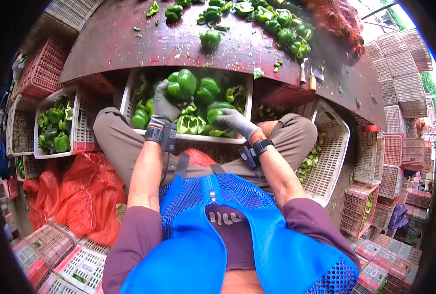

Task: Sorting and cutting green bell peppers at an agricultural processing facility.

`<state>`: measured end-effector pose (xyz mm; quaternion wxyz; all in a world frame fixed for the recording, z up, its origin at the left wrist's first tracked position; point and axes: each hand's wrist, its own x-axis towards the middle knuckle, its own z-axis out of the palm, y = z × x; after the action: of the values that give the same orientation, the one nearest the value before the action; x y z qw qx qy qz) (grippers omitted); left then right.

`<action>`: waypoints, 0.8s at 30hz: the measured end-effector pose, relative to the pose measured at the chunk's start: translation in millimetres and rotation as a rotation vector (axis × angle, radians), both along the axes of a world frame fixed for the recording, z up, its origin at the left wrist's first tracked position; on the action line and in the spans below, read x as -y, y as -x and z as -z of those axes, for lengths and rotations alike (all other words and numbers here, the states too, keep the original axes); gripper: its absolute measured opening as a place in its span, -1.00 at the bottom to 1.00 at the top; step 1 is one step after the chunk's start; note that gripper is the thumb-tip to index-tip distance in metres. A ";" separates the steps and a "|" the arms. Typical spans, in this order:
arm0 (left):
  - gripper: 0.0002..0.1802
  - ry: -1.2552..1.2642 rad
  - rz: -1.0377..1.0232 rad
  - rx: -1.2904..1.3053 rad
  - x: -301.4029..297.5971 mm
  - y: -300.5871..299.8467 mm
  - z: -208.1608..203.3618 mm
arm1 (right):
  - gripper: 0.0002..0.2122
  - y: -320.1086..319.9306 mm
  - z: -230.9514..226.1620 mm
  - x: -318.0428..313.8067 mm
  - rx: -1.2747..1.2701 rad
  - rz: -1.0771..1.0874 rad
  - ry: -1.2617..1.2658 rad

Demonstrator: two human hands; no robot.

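My left hand (165, 105), in a grey glove, is closed around a large green bell pepper (181, 84) above a white plastic crate (126, 102). On the crate's right side my gloved right hand (237, 121) grips another green bell pepper (219, 111). Whole peppers and cut halves with pale insides fill the crate between and around my hands. One cut pepper half (190, 124) faces up near the crate's front edge. The crate sits before my lap, partly under the table's edge.
Across the front stretches a dark table (169, 49) with more peppers and knives (303, 71) at its edge. A pepper-filled crate (39, 147) and red mesh sacks (88, 191) lie left. At right leans a white crate (333, 169) with green scraps.
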<state>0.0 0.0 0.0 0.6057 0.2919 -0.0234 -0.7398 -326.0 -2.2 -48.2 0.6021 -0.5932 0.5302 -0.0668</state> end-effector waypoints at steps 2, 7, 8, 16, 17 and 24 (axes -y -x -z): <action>-0.26 -0.016 0.044 -0.051 -3.5 -0.2 -18.3 | -0.44 1.3 -4.5 -4.0 -0.356 -0.121 0.211; -0.19 -0.002 0.067 -0.167 -48.1 38.3 13.1 | -0.56 13.8 -64.0 -13.0 -0.773 -0.384 0.392; -0.17 -0.007 0.089 -0.205 -47.6 45.0 4.8 | -0.51 9.0 -85.0 -8.2 -0.690 -0.265 0.469; -0.26 0.137 0.162 -0.090 -55.1 98.3 -17.7 | -0.02 -30.5 -122.2 -9.7 0.317 0.058 0.533; -0.27 0.156 0.185 -0.022 -54.5 96.6 -18.6 | 0.00 -31.0 -122.7 -8.3 0.335 0.056 0.487; -0.39 0.249 0.301 0.377 -47.8 67.6 -46.3 | 0.03 -42.7 -121.3 -8.8 0.096 -0.153 0.826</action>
<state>-67.6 47.8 46.3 0.5051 0.3410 -0.2697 -0.7455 -283.3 6.6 73.1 0.3410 -0.8185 0.3848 -0.2562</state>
